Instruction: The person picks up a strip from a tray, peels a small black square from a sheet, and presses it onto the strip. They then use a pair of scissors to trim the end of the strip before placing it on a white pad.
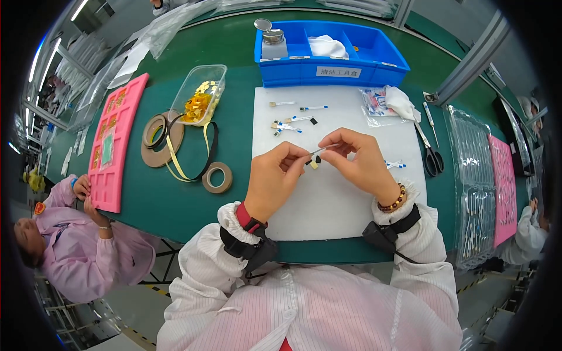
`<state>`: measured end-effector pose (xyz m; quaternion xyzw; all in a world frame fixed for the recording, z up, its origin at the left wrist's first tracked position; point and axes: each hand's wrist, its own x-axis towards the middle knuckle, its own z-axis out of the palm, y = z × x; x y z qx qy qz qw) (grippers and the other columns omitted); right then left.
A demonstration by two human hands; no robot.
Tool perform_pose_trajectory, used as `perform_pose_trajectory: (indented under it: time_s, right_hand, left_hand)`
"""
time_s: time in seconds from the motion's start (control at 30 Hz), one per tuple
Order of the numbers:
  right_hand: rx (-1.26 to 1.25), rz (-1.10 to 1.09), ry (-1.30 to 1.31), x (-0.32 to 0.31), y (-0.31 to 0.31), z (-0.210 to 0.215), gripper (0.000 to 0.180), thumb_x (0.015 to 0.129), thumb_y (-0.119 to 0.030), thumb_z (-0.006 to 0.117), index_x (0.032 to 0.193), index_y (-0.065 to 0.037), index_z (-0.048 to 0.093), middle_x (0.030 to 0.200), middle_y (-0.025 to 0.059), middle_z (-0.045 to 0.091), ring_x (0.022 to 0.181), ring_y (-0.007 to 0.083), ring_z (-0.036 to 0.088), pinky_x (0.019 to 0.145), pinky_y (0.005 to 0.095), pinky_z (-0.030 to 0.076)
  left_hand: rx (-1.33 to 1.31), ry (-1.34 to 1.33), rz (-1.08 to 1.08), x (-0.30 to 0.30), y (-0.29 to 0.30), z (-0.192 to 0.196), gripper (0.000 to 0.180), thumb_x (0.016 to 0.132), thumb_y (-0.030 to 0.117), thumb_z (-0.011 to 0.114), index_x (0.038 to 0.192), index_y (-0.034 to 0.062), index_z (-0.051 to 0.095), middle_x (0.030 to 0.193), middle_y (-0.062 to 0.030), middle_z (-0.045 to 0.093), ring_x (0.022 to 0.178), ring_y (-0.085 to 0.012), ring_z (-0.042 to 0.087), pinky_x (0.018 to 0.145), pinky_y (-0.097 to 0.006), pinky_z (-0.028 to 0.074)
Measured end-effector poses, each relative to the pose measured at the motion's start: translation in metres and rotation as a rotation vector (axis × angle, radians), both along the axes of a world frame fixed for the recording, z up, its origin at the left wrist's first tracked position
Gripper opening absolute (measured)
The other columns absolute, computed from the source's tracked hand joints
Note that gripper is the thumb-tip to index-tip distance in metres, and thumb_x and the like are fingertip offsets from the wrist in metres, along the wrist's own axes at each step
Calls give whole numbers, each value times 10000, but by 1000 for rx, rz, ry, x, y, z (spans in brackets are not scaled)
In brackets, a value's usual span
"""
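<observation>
Both bare hands meet over a white rectangular sheet [328, 213] lying on the dark green desk [170, 196]. The left hand [270, 180] pinches one end of a small, thin, pale strip [317, 153] between thumb and index finger, and the right hand [358, 161] pinches its other end the same way, so the strip spans the gap between the fingers; its finer details are too small to tell. Just below it shows a small pale yellow piece [314, 165].

Farther up the sheet lie several short blue-and-white strips [285, 127] and a small black square piece [314, 121]. Beyond the sheet's far edge stands a blue plastic compartment tray [287, 76], with a round-lidded metal-topped bottle [274, 45] in its left compartment and a white cloth [326, 47] in the middle one. To the left are a brown tape roll [208, 182] and a clear plastic tub [190, 79] of yellow and amber pieces; to the right, black-handled scissors [433, 161] lie beside the sheet.
</observation>
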<state>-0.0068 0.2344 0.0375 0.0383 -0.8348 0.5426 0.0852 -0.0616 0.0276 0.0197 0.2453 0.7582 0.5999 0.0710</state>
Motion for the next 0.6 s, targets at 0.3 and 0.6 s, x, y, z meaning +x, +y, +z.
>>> perform_pose_trajectory:
  time_s: [0.3, 0.6]
  right_hand:
    - [-159, 151, -116, 0, 6, 7, 75, 879, -27, 751, 953, -19, 755, 877, 35, 745, 820, 100, 676, 768, 254, 532]
    - [339, 388, -73, 1, 30, 12, 92, 790, -48, 780, 879, -30, 765, 875, 96, 755, 790, 231, 694, 757, 321, 544]
  left_hand:
    - [-169, 731, -3, -3, -5, -8, 132, 797, 16, 767, 888, 76, 692, 878, -60, 706, 768, -239, 679, 636, -335, 557]
    - [-266, 656, -265, 0, -9, 7, 168, 762, 29, 818, 875, 92, 712, 919, -30, 716, 855, -239, 663, 711, -354, 549]
